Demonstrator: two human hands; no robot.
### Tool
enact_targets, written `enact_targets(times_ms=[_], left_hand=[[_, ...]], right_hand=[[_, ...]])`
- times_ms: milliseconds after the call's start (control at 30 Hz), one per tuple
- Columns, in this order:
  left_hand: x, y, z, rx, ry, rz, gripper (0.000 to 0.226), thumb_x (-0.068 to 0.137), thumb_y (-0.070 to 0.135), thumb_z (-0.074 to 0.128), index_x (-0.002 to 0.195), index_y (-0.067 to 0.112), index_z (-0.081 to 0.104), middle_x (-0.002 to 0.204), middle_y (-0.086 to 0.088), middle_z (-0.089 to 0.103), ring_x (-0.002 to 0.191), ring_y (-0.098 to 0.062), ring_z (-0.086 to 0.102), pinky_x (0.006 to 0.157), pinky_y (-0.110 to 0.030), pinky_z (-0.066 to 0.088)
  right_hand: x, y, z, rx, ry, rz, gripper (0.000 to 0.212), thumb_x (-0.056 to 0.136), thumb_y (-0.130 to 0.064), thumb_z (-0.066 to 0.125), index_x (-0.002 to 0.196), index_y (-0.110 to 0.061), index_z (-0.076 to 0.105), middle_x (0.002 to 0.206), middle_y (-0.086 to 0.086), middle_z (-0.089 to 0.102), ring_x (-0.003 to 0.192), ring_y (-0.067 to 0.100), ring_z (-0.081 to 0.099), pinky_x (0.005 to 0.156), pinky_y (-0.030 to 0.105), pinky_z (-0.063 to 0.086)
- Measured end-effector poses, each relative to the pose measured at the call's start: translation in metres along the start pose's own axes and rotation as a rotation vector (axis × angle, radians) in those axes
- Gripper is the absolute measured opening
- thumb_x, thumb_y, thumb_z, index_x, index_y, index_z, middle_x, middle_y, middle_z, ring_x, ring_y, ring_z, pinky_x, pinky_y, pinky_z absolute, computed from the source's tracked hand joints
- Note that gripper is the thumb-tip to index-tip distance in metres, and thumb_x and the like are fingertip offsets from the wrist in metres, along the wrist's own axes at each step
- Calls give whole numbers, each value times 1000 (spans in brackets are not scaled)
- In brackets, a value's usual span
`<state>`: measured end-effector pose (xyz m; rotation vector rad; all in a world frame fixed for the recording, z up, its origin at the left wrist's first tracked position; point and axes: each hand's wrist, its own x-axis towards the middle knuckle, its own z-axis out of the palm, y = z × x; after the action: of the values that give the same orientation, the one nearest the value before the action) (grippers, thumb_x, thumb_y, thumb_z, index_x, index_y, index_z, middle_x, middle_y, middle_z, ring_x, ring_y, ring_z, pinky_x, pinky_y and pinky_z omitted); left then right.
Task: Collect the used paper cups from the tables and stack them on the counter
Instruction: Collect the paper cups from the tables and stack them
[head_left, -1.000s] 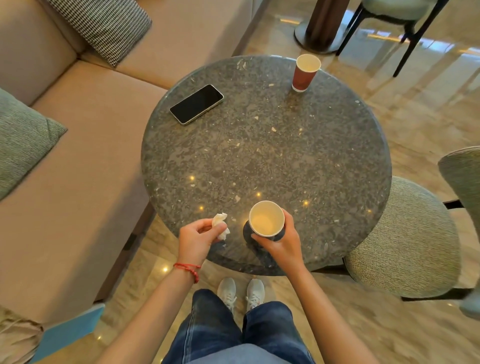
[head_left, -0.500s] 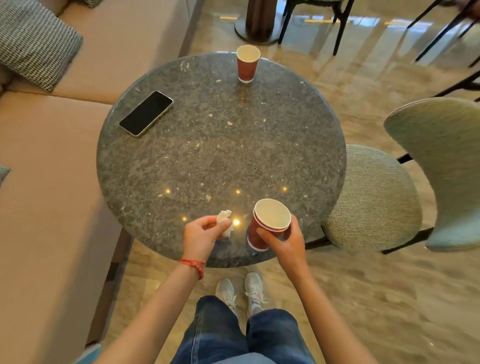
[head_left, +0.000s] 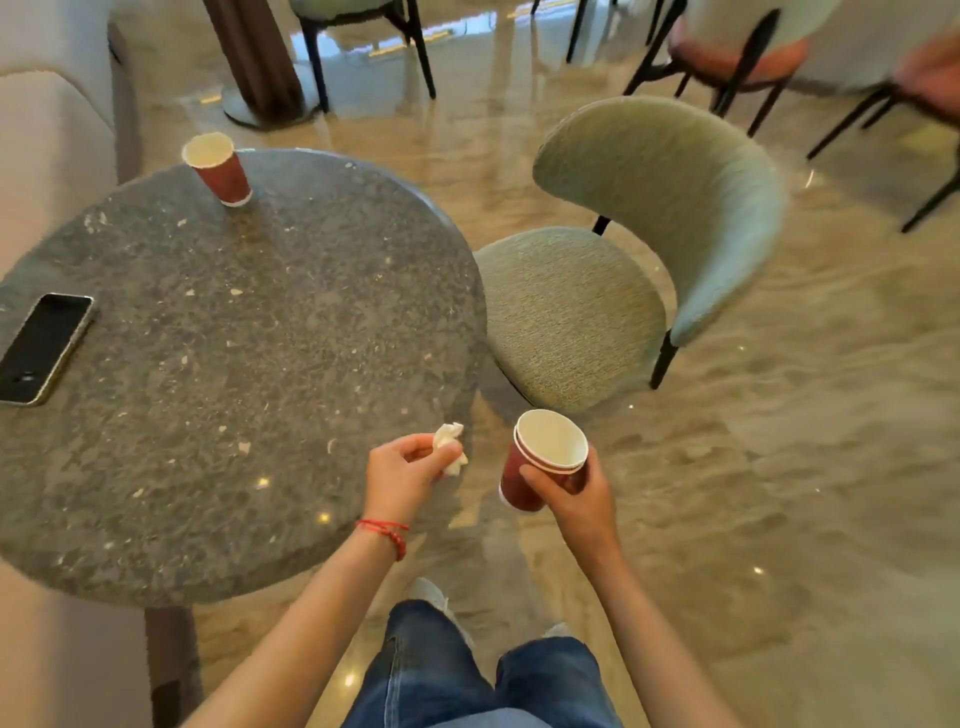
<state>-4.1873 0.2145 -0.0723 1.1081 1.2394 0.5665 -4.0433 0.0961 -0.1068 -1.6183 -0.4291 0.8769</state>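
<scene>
Right now, the right hand (head_left: 576, 499) grips two nested red cups (head_left: 540, 460) beside the table (head_left: 234, 364); the left hand (head_left: 402, 475) pinches a crumpled tissue (head_left: 451, 447). Another cup (head_left: 218, 167) stands at the far edge.

head view | head-worn | faces forward-down | near table (head_left: 234, 364) edge

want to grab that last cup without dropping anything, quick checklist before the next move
1. Right hand grip on the nested cups: ok, fingers wrapped round the wall.
2. Nested cups empty: ok, the top one shows a bare inside.
3. Left hand free: not ok, it pinches a crumpled tissue.
4. Remaining cup upright on the round table: ok, at the far edge.
5. Remaining cup empty: cannot tell.
6. Phone clear of the reach: ok, it lies far left.
</scene>
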Motion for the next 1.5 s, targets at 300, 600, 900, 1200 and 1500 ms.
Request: enact_targets(times_ms=[300,600,900,1200,1500], left_hand=[[-48,-14,159,196,-270,38,4,76,10,73,79,12,72,70,-5,70,63,-8,64,57,-13,52],[-109,0,305,311,-557,63,11,76,8,73,70,17,71,55,7,68,54,1,63,52,-10,49],[-99,15,437,467,-720,122,8,78,18,73,74,23,69,68,5,68,56,3,64,52,-8,48],[-29,58,596,517,-799,150,4,77,17,74,74,17,71,61,5,67,55,3,63,54,-7,48],[7,123,734,548,-823,125,10,75,22,75,68,25,69,54,10,68,55,-1,64,62,-16,51]], right_hand=[[-50,17,-163,85,320,28,53,67,-10,83,108,-30,56,106,-7,66,96,4,64,78,22,52],[-103,9,-300,140,682,74,50,67,-13,83,106,-31,57,99,-13,66,85,-9,63,68,7,47],[-74,9,-386,158,916,121,54,66,-23,84,113,-24,58,104,-10,66,92,-1,62,74,15,48],[43,-32,-494,190,1000,109,55,60,-35,82,109,-30,57,103,-12,65,91,-4,62,70,11,47],[119,-95,-603,189,1020,88,48,67,-24,82,107,-33,56,103,-12,65,91,-6,62,70,10,49]])
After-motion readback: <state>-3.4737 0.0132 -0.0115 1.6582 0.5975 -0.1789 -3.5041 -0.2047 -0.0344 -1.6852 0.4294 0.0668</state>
